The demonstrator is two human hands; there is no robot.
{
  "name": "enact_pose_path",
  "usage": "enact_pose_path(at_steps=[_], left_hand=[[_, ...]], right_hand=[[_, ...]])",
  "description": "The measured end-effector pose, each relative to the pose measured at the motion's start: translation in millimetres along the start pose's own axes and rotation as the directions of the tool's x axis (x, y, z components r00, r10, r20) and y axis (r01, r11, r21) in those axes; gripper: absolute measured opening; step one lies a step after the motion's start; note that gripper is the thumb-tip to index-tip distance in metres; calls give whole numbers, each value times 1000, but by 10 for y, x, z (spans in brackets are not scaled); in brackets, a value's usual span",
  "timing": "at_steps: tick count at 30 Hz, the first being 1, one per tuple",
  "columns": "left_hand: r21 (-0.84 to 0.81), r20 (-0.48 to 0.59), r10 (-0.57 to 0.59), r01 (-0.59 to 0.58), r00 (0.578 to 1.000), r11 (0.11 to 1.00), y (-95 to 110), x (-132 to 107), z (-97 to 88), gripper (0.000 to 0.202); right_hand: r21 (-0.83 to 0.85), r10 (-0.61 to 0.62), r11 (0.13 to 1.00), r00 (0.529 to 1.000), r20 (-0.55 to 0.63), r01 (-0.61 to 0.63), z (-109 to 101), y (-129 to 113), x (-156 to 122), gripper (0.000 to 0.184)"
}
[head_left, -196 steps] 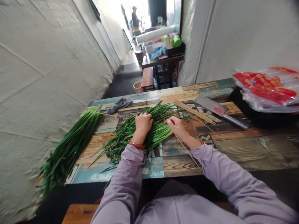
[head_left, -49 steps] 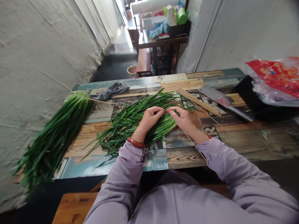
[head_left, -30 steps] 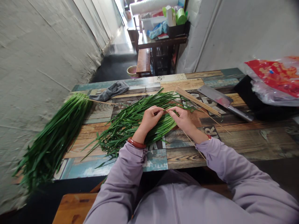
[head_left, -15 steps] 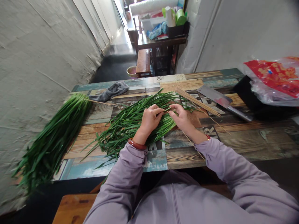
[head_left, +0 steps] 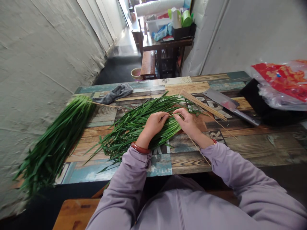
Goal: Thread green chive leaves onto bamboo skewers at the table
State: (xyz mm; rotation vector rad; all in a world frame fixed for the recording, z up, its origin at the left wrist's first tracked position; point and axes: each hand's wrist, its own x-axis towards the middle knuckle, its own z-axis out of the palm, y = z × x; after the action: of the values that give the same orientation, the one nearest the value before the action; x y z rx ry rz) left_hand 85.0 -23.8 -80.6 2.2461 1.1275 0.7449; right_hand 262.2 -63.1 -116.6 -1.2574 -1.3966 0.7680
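Garlic chives (head_left: 134, 123) lie in a loose green heap across the table in front of me. Over the heap's pale stalk end, my left hand (head_left: 156, 123) is closed in a pinch, thumb against forefinger, on a thin chive strand. Close beside it, my right hand (head_left: 185, 120) pinches too, its fingertips almost meeting the left ones. A thin bamboo skewer (head_left: 200, 150) runs from under the right hand toward the table's front edge; its upper end is hidden at the fingers. To the right of the heap lies a bundle of bamboo skewers (head_left: 203, 104).
A second chive bunch (head_left: 59, 140) hangs over the table's left edge. A grey cloth (head_left: 115, 93) lies at the back. Right of the skewers rests a cleaver (head_left: 225, 102), beside a black container (head_left: 257, 103) with red-printed plastic bags (head_left: 283, 81). A wooden stool (head_left: 74, 214) stands at lower left.
The green leaf that stuck up between my fingertips no longer shows; only a thin strand is there. My left hand has turned slightly, and both hands stay over the chives.
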Motion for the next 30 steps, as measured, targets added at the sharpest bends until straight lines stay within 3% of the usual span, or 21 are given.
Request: enact_pose_path(at_steps=[5,11,15,18,22,30], left_hand=[[36,17,79,-80,997,996,20,-15,-11,22],[77,118,218,-228,969,971,19,-14,-68,25],[127,-26,87,-83,996,988,-81,12,-99,27],[196,-149,-37,67,988,978,-184,33,-120,26],[312,-111,-110,140,988,940,-229,37,-135,24],[537,-48,-176,174,983,825,-131,28,-147,20]], right_hand=[[-10,-15,1000,1000,1,15,-5,-19,-8,21],[-61,-25,998,1000,-7,25,-12,-44,-16,20],[-97,0,995,1000,-5,-1,-8,-36,-8,23],[-112,13,994,1000,1,-13,-6,-35,-8,25],[-128,16,992,1000,3,-15,-7,-48,-12,26],[-128,9,992,1000,3,-8,-7,-40,-14,27]])
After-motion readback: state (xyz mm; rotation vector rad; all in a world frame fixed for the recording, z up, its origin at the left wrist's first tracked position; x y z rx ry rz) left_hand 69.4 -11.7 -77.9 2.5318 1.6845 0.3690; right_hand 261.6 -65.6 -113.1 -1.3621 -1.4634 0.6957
